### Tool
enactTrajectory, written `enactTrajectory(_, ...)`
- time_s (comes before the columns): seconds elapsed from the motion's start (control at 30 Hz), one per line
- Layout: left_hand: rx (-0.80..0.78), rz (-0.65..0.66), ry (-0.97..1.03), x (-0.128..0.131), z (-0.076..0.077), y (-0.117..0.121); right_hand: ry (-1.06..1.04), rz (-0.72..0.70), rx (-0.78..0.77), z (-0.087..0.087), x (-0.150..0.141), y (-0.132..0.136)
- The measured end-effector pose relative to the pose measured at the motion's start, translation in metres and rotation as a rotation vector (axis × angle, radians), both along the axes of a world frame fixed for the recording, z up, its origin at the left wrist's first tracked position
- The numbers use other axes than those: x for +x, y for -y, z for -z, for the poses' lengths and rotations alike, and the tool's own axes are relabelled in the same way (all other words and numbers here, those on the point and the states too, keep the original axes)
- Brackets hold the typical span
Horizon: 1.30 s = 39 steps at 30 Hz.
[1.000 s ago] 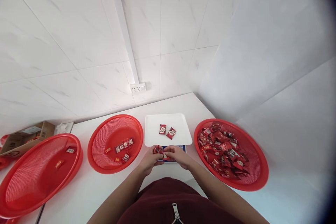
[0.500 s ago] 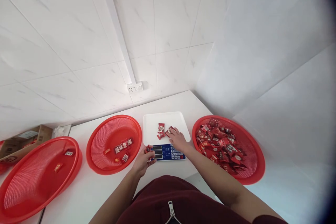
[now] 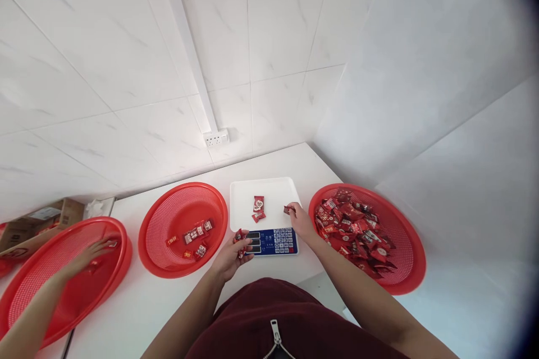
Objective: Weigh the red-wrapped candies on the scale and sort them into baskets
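Observation:
My left hand (image 3: pixel 231 255) is closed around several red wrapped candies (image 3: pixel 240 238), beside the display end of a digital scale (image 3: pixel 273 242). Between the fingertips of my right hand (image 3: pixel 301 221) is a dark red candy packet (image 3: pixel 288 210), raised over the right side of the scale's white pan (image 3: pixel 244 186). A larger red-and-white candy packet (image 3: pixel 258 203) and a smaller red candy (image 3: pixel 258 216) lie on the pan, left of my right hand. The scale's blue keypad lies in front of the pan, between my hands.
A red basket (image 3: pixel 410 235) with many wrapped candies stands at the right. Another red basket (image 3: pixel 154 221) at the left holds several candies. Further left, another person's hand (image 3: pixel 86 258) reaches into a third red basket (image 3: pixel 25 320), near a cardboard box (image 3: pixel 69 214).
My right hand has picked a candy packet up off the pan and moved right with it. Another person's hand has come into the far-left basket. My left hand stays nearly still.

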<state>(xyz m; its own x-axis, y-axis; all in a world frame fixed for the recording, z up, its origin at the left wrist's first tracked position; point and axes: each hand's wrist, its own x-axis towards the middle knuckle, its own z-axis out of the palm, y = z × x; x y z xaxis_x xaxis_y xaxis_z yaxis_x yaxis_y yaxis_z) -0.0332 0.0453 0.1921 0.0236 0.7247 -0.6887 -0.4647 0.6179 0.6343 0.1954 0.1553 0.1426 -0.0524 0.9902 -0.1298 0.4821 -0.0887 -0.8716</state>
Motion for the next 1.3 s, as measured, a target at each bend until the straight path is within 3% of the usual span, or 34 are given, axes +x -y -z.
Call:
enactTrajectory(0.13,0.025,0.013,0.101,0.004,-0.012,-0.002,-0.543,0.184,-0.389,-0.018,-0.020,0.019)
enactTrajectory(0.23,0.043,0.059,0.129,0.008,-0.020,-0.004,-0.760,0.100,-0.574,-0.040,-0.036,0.034)
enactTrajectory(0.37,0.091,0.131,0.178,0.011,-0.027,-0.005,-0.652,-0.194,-0.614,-0.071,-0.050,0.049)
enactTrajectory(0.5,0.093,0.162,0.211,0.013,-0.030,-0.007,-0.408,-0.405,-0.427,-0.086,-0.055,0.054)
enactTrajectory(0.6,0.107,0.175,0.211,0.013,-0.030,-0.007,-0.335,-0.407,-0.325,-0.087,-0.055,0.054)
enactTrajectory(0.8,0.085,0.236,0.210,0.015,-0.026,-0.006,-0.354,-0.497,-0.333,-0.081,-0.054,0.056)
enactTrajectory(1.0,-0.046,0.020,-0.020,0.012,-0.012,-0.003,-0.265,-0.164,-0.330,-0.042,-0.037,0.043)
enactTrajectory(1.1,-0.059,0.009,-0.055,0.007,-0.006,0.000,-0.294,0.011,-0.409,-0.022,-0.024,0.030)
enactTrajectory(1.2,-0.057,0.029,-0.071,0.005,-0.003,0.003,-0.351,0.128,-0.469,-0.017,-0.019,0.022)
enactTrajectory(1.3,-0.021,0.052,-0.103,0.009,-0.002,0.005,-0.301,0.095,-0.493,-0.026,-0.024,0.027)
